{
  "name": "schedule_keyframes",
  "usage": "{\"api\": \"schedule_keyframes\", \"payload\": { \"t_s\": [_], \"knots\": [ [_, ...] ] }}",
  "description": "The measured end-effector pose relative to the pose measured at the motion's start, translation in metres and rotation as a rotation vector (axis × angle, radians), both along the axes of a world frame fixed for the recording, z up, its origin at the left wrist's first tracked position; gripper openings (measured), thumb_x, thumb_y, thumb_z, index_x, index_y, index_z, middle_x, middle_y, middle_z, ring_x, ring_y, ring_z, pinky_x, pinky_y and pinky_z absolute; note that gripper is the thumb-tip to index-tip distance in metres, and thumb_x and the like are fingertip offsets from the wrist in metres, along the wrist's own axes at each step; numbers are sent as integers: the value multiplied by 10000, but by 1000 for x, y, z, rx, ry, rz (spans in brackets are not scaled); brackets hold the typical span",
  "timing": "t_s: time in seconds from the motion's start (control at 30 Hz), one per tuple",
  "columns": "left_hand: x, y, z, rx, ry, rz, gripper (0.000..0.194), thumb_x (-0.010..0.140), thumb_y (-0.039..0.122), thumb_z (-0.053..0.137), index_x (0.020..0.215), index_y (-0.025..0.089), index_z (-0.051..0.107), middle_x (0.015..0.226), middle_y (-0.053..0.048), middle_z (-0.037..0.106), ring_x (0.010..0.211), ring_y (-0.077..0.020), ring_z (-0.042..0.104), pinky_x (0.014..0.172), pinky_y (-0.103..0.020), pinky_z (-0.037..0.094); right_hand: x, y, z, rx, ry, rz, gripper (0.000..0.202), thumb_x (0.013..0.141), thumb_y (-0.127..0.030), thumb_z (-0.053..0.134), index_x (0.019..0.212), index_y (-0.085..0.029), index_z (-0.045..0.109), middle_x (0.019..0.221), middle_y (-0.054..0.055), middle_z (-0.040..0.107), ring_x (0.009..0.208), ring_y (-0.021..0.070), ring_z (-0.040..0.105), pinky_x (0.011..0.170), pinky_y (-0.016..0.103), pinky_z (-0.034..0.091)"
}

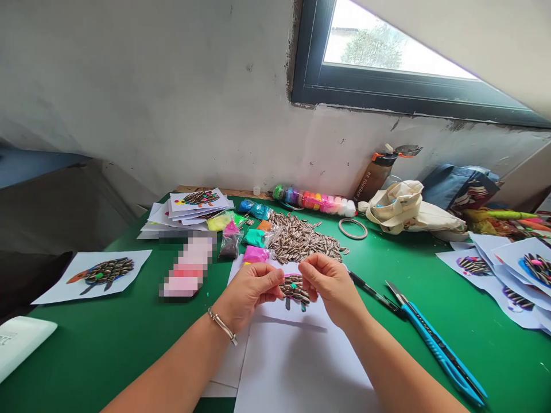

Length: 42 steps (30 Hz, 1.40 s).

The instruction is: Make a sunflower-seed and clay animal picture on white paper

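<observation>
My left hand (257, 282) and my right hand (331, 281) are raised close together over white paper, each with thumb and fingers pinched. Whatever is between the fingertips is too small to make out. Just behind and below the fingertips lies an animal picture made of striped sunflower seeds (294, 287), with a green dot and dark legs. My fingers cover both ends of it. Blank white sheets (297, 361) lie under my forearms. Beyond my hands spreads a heap of loose sunflower seeds (301, 238), beside bags of coloured clay such as a pink one (255, 254).
A black pen (374, 293) and a blue-handled cutting tool (443, 350) lie on the right. Stacked seed pictures stand at back left (198, 206) and far right (529, 275). A tape roll (353, 228), bottle (373, 175) and cloth bag (398, 209) are near the wall.
</observation>
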<state>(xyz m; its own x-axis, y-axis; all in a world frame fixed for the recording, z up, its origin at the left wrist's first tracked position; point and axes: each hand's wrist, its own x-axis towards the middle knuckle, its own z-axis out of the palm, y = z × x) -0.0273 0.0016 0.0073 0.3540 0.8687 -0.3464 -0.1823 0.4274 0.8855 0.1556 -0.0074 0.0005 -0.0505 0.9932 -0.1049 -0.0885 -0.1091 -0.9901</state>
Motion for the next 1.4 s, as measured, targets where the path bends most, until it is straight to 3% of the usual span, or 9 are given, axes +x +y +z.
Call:
{"api": "schedule_keyframes", "payload": {
  "t_s": [0.13,0.37,0.63,0.8,0.9,1.03,1.13,1.27,1.4],
  "knots": [
    [0,0,0,18,-2,1,385,659,466,846,640,151,625,575,20,600,603,-98,591,620,-211,442,1,-1,1,15,-13,-9,314,791,-451,709,737,-184,553,527,-61,549,431,69,470,428,192,352],
    [-1,-2,0,23,4,-23,339,682,442,827,857,176,711,723,-30,707,741,-141,638,727,-256,481,-4,-2,-3,41,-19,60,326,796,-458,673,956,-175,647,888,52,705,738,168,691,709,304,551],
    [0,1,0,49,24,17,456,655,523,828,574,147,582,529,25,571,556,-91,554,574,-211,406,0,-4,3,56,-260,31,399,809,-486,651,581,-182,529,452,-47,498,397,74,428,408,211,344],
    [-1,-1,0,31,35,-60,388,651,468,846,853,166,711,734,-34,715,740,-149,649,718,-263,483,2,-5,-3,77,-170,106,304,809,-458,665,951,-189,675,776,26,692,671,161,658,634,289,527],
    [0,-2,1,41,36,-47,381,665,478,830,843,158,724,743,-39,715,756,-160,652,745,-280,493,0,-4,-5,77,-139,136,371,806,-506,646,998,-190,684,954,74,723,828,208,704,760,344,553],
    [0,-1,2,52,73,-9,394,658,514,824,700,149,683,614,-17,663,621,-128,609,654,-253,467,2,-3,-1,50,-296,71,381,839,-531,594,695,-180,629,617,9,638,516,133,593,520,257,461],
    [0,0,1,73,64,15,430,630,526,838,617,152,628,547,20,592,549,-106,572,597,-236,438,4,-3,3,143,-424,40,379,823,-474,632,584,-188,558,494,-36,499,463,97,456,456,230,353],
    [0,0,2,46,68,-17,404,625,509,846,676,155,660,610,-14,662,627,-138,626,656,-256,464,6,-2,1,157,-320,69,251,825,-442,626,818,-194,664,673,5,634,601,144,593,568,263,474],
    [0,-1,3,36,76,1,402,618,498,848,791,159,717,727,-53,728,723,-168,651,735,-289,486,8,0,-2,132,-271,34,319,839,-471,598,968,-191,681,917,68,711,765,198,686,708,327,536]
  ]
}}
